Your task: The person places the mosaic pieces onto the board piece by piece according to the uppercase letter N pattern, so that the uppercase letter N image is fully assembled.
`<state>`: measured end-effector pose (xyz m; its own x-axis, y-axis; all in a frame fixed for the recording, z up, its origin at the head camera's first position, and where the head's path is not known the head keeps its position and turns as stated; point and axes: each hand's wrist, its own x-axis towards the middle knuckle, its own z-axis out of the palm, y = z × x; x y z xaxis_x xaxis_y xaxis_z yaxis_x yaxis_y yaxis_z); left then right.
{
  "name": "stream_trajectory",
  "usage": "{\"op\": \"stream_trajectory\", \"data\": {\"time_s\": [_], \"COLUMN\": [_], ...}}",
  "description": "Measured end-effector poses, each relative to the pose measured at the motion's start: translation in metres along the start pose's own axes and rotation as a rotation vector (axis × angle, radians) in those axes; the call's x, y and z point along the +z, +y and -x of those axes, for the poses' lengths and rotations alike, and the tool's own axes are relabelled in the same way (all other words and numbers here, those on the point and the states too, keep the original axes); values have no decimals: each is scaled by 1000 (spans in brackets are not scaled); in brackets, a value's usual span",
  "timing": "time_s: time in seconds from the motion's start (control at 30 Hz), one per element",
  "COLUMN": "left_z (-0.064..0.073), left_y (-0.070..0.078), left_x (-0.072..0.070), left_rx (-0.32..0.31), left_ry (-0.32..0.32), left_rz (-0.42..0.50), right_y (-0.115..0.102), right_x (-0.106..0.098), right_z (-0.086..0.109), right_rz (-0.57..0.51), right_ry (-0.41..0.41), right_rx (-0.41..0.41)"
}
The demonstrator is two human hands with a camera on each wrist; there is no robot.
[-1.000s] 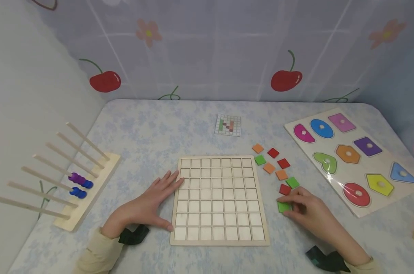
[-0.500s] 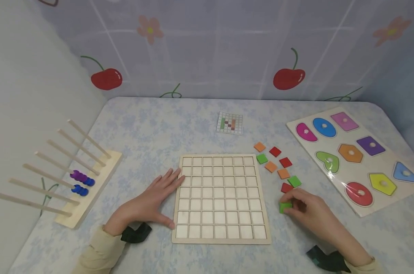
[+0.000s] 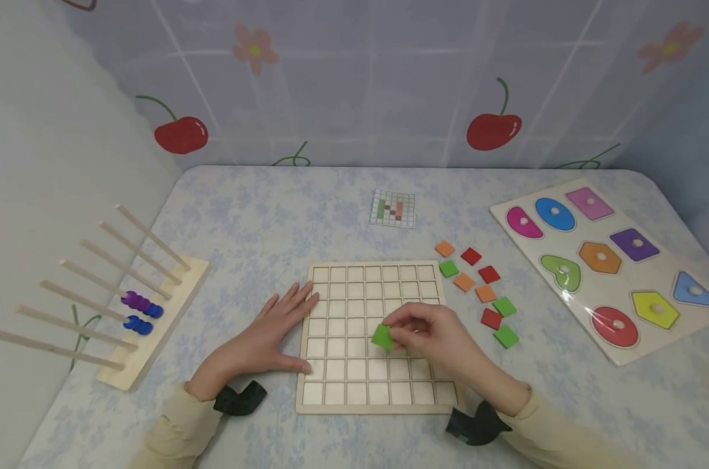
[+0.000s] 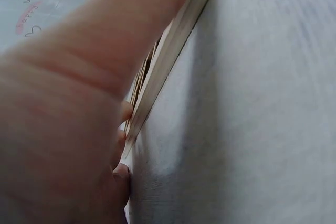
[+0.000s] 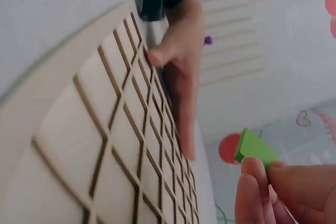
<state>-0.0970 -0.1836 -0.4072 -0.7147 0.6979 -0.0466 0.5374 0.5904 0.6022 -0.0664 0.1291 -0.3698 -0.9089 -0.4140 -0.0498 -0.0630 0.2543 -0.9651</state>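
My right hand (image 3: pixel 427 332) pinches a green square tile (image 3: pixel 382 337) between thumb and fingertips above the middle of a wooden grid board (image 3: pixel 378 410). In the right wrist view the green tile (image 5: pixel 254 148) tilts clear of the board's raised ridges. Fingers spread, my left hand (image 3: pixel 266 339) rests along the board's left edge, with fingertips and thumb on the frame. The left wrist view shows the thumb side of that hand (image 4: pixel 79 77) against the board's side (image 4: pixel 173 51). Every square of the board that shows is bare wood.
Right of the board lie loose red (image 3: pixel 491 318), orange (image 3: pixel 464 282) and green tiles (image 3: pixel 506 337). Behind it is a small printed pattern card (image 3: pixel 392 208). A shape puzzle (image 3: pixel 601 273) lies at the right; a peg rack (image 3: pixel 155 326) with purple and blue beads stands at the left.
The right hand has lifted a green tile from the loose tiles and carried it left over the board. Another green tile now shows where the hand was. The left hand stays at the board's edge.
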Motion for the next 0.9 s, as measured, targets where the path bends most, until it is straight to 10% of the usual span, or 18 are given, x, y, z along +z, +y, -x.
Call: {"op": "stream_trajectory", "data": {"time_s": [0.2,0.9], "left_z": [-1,0], "left_y": [-1,-5], "left_x": [1,2], "left_rx": [-8,20], "left_ry": [2,27], "left_rz": [-3,-17], "right_y": [7,11], "right_x": [39,64], "right_z": [-23,-21], "right_rz": [-98,380], "right_ry": [-91,-111], "right_rx": [0,-193]}}
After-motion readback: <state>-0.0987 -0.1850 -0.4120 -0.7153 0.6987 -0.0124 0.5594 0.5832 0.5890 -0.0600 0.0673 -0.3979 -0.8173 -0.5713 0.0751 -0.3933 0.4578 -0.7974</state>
